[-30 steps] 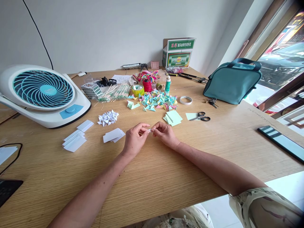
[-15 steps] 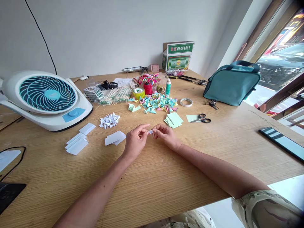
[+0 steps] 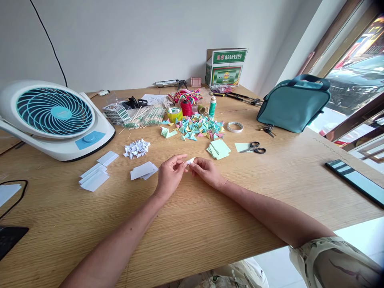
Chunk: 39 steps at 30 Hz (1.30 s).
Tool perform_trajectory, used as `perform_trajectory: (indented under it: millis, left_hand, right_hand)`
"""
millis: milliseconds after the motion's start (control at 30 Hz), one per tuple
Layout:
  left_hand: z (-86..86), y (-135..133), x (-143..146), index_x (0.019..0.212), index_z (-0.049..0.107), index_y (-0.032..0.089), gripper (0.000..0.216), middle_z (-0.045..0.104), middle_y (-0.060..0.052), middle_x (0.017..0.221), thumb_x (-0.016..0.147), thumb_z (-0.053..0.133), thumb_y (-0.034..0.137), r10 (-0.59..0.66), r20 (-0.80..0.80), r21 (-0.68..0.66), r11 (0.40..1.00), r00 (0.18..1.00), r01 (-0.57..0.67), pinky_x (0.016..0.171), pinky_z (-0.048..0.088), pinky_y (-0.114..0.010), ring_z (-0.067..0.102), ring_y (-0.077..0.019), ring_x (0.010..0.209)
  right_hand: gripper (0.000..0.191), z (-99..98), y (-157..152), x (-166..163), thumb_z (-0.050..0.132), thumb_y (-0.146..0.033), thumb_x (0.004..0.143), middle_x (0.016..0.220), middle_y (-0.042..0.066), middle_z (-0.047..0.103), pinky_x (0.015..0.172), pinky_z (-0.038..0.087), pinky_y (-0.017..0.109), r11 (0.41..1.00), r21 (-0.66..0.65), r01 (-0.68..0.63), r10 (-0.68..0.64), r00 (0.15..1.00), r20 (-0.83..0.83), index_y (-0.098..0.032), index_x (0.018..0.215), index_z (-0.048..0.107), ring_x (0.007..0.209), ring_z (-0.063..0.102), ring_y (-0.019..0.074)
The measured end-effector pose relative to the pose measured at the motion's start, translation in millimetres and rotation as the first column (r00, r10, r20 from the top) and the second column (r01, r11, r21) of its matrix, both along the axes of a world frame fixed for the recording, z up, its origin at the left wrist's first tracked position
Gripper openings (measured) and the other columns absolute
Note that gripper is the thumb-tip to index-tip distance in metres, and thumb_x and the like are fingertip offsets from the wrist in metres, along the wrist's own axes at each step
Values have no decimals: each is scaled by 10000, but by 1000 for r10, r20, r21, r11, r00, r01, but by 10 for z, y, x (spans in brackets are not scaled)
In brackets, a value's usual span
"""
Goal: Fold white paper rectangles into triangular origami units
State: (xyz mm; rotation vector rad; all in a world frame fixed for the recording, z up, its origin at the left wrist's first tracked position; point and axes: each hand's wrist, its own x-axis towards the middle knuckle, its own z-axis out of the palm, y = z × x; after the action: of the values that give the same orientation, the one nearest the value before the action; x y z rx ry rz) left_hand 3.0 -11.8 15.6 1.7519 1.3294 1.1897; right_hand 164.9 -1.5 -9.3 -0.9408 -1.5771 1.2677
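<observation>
Between my fingertips is a small folded piece of white paper (image 3: 190, 161), held just above the table. My left hand (image 3: 171, 175) pinches its left side, and my right hand (image 3: 207, 172) pinches its right side. To the left of my left hand lie a few white paper slips (image 3: 143, 171). Farther left is a second group of white slips (image 3: 95, 177). A heap of folded white paper triangles (image 3: 137, 148) sits behind them. Beyond my right hand rests a stack of pale green paper (image 3: 219, 149).
A pile of coloured paper triangles (image 3: 199, 127) lies mid-table, with a tape roll (image 3: 235, 127) and scissors (image 3: 255, 148) to its right. A fan (image 3: 57, 120) stands left; a teal bag (image 3: 294, 104) and a phone (image 3: 354, 180) are right. Toothpicks (image 3: 147, 116) lie behind.
The white paper has turned between my fingers and shows a brighter, more upright face. Both hands keep their pinch. The whole view has shifted slightly.
</observation>
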Motion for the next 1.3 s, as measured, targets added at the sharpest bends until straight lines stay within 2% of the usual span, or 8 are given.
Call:
perform_trajectory:
  millis: [133, 233, 400, 600, 800, 1100, 1200, 1300]
  left_hand:
    - [-1, 14, 1, 1060, 690, 165, 271, 739, -57, 929, 849, 594, 306, -24, -9, -8, 1000, 1000, 24, 640, 506, -250, 661, -135, 629]
    - [-11, 29, -4, 973, 716, 168, 225, 738, -47, 882, 854, 575, 296, -55, -31, -17, 998, 998, 54, 646, 499, -247, 655, -138, 650]
    - [16, 34, -10, 844, 713, 174, 190, 724, -36, 850, 852, 576, 305, -63, -77, 47, 997, 995, 66, 711, 485, -244, 646, -151, 762]
    - [34, 52, -31, 784, 687, 171, 187, 707, -23, 782, 806, 633, 348, -114, -91, 11, 993, 989, 115, 683, 469, -242, 623, -147, 716]
    - [18, 85, -40, 735, 646, 163, 188, 672, -11, 716, 813, 595, 326, -131, -105, -32, 991, 986, 128, 643, 451, -231, 590, -131, 658]
    - [24, 42, 12, 705, 604, 181, 143, 659, -15, 732, 802, 566, 278, -120, -195, 40, 991, 973, 130, 671, 457, -241, 584, -139, 680]
    - [-1, 54, 8, 712, 608, 178, 175, 651, -9, 713, 814, 558, 312, -122, -133, 19, 992, 983, 126, 643, 458, -229, 572, -132, 657]
    - [-29, 83, -16, 767, 646, 168, 274, 640, -15, 711, 846, 521, 400, -131, -21, -89, 988, 991, 129, 521, 439, -207, 548, -127, 618]
  right_hand:
    - [354, -44, 2, -14, 565, -517, 845, 633, -18, 540, 542, 372, 246, 997, 75, 35, -34, 999, -13, -183, 741, 514, 558, 488, 112]
    - [312, -71, 14, -11, 568, -470, 848, 645, -16, 533, 543, 371, 246, 994, 94, 54, -52, 998, -19, -184, 742, 504, 561, 483, 110]
    - [261, -75, 8, 3, 553, -404, 854, 607, -27, 501, 524, 331, 237, 989, 133, 64, -72, 995, 63, -185, 727, 489, 546, 421, 104]
    - [253, -78, -26, -23, 549, -373, 841, 592, -37, 449, 503, 292, 229, 977, 203, 65, -90, 989, 115, -182, 689, 484, 540, 357, 95]
    - [261, -91, -22, -44, 572, -399, 829, 629, -28, 480, 517, 312, 222, 983, 170, 67, -87, 989, 117, -166, 719, 525, 559, 375, 89]
    - [173, -87, -30, -42, 556, -308, 793, 605, -41, 460, 502, 297, 217, 987, 155, 33, -66, 975, 211, -170, 702, 503, 543, 371, 85]
    - [192, -72, -23, -31, 549, -328, 810, 602, -44, 454, 502, 293, 219, 988, 153, 29, -59, 979, 195, -175, 707, 495, 540, 363, 86]
    - [189, -66, -7, -12, 545, -330, 817, 591, -45, 455, 502, 291, 219, 992, 121, 18, -39, 983, 180, -180, 714, 495, 539, 369, 92]
